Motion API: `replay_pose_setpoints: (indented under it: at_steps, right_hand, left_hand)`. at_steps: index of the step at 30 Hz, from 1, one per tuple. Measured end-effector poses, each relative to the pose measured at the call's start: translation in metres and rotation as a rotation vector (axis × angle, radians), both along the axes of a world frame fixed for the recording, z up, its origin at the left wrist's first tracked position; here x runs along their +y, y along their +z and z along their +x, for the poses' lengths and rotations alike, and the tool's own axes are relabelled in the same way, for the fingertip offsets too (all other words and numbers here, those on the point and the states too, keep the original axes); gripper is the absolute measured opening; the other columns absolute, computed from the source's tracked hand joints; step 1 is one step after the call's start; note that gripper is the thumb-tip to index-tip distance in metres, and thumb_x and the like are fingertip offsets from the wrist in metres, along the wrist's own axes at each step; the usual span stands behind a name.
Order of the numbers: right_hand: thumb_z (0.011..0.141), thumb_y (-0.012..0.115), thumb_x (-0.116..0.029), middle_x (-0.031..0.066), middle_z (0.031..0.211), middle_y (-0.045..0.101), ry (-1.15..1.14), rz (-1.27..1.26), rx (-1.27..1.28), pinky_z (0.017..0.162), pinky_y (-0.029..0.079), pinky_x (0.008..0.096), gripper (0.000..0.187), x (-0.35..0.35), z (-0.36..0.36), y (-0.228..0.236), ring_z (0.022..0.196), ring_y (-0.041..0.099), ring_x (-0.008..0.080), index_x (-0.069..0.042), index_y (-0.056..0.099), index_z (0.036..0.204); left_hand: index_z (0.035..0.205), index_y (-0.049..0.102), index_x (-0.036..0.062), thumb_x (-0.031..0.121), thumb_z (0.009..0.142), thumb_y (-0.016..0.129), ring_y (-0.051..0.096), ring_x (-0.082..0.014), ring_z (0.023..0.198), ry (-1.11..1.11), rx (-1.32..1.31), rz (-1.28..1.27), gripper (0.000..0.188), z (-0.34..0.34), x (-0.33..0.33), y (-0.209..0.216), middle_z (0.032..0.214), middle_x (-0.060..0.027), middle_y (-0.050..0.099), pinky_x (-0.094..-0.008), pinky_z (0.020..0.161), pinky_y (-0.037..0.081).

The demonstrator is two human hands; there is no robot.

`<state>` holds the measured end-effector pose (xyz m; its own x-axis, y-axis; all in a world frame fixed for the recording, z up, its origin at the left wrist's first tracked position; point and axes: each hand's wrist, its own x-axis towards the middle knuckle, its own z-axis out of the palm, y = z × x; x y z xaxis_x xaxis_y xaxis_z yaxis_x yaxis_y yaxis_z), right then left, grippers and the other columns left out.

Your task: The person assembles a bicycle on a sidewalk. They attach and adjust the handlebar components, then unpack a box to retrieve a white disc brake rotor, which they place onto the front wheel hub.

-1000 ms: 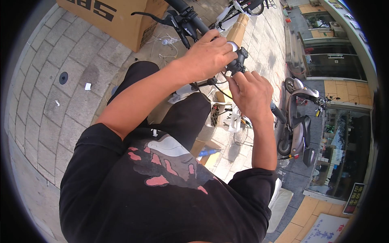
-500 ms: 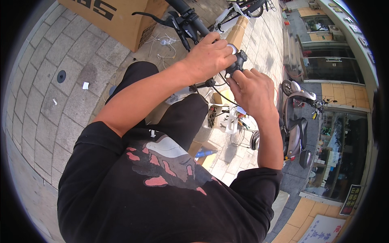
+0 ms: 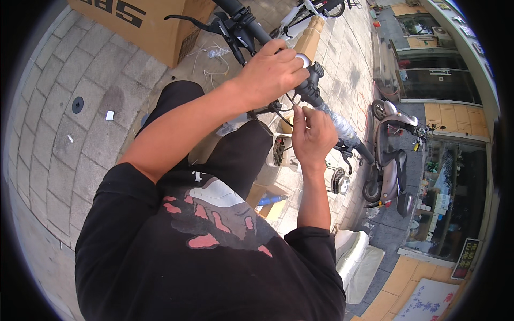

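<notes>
Handlebar (image 3: 259,33) stays in the curled left hand (image 3: 273,72), while the right hand (image 3: 315,136), pinched, its contents unclear, has shifted leftward.

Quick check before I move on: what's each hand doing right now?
Left hand: closed on the handlebar.
Right hand: curled beside the handlebar; whether it holds anything cannot be told.
</notes>
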<state>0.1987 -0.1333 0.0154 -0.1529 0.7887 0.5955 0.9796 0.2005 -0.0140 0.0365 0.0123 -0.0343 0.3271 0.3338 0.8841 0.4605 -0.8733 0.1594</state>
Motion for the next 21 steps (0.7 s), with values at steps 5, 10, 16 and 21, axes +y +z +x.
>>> replay_pose_setpoints:
  at_steps: [5,10,16,21]
  right_hand:
    - [0.102,0.091,-0.015,0.0074,0.077,0.069,-0.031,0.095,0.238,0.06,0.049,0.036,0.018,0.001,0.003,-0.043,0.063,0.064,0.0198,-0.003,0.077,0.099]
    - [0.107,0.089,-0.019,0.0036,0.079,0.069,-0.059,-0.006,0.353,0.064,0.05,0.0299,0.02,-0.006,0.029,-0.038,0.067,0.058,0.0106,-0.004,0.077,0.101]
    - [0.111,0.085,-0.023,-0.0048,0.08,0.066,-0.057,-0.128,0.44,0.066,0.046,0.023,0.025,-0.001,0.026,-0.014,0.074,0.053,0.0026,-0.002,0.075,0.106]
    - [0.105,0.091,-0.027,-0.001,0.076,0.069,-0.059,-0.148,0.145,0.065,0.05,0.0268,0.025,-0.006,0.046,-0.001,0.067,0.06,0.0071,-0.004,0.082,0.104]
  left_hand:
    - [0.123,0.082,0.0107,0.01,0.093,0.083,0.07,-0.0271,0.122,-0.228,0.021,-0.099,0.03,-0.02,0.01,0.003,0.114,-0.0033,0.077,-0.0456,0.122,0.044]
    - [0.122,0.085,0.0167,0.034,0.098,0.086,0.07,-0.0292,0.13,-0.104,-0.064,-0.217,0.029,-0.061,0.029,0.039,0.117,-0.0012,0.081,-0.0454,0.123,0.047]
    - [0.095,0.089,0.012,0.039,0.1,0.077,0.072,-0.028,0.117,0.004,0.114,-0.132,0.03,-0.077,0.056,0.039,0.103,-0.0065,0.085,-0.0502,0.111,0.045]
    - [0.09,0.089,0.0132,0.039,0.098,0.078,0.072,-0.0288,0.117,0.0,0.119,-0.138,0.029,-0.067,0.058,0.04,0.1,-0.0053,0.084,-0.0522,0.111,0.045]
